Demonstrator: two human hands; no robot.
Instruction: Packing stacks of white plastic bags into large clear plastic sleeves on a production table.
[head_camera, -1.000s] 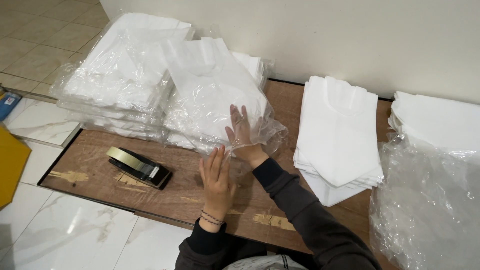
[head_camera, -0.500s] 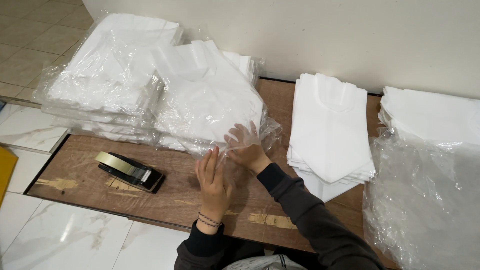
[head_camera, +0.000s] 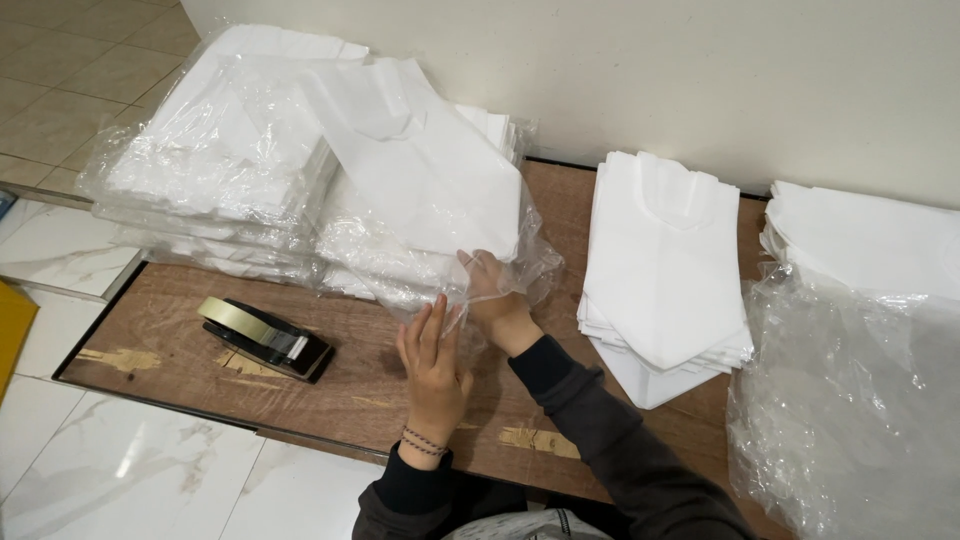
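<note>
The left hand (head_camera: 432, 365) lies flat on the wooden worktop (head_camera: 180, 345), fingers straight and slightly spread, their tips touching the clear plastic sleeve (head_camera: 520, 265). The right hand (head_camera: 492, 295) is at one o'clock from it, fingers curled and pinching the sleeve's open edge. The sleeve wraps a stack of white bags (head_camera: 430, 180) at twelve o'clock. Wrapped packs (head_camera: 215, 160) lie at ten o'clock, a tape dispenser (head_camera: 265, 338) at nine. An unwrapped bag pile (head_camera: 665, 260) sits at two o'clock, with loose plastic film (head_camera: 850, 400) at three.
</note>
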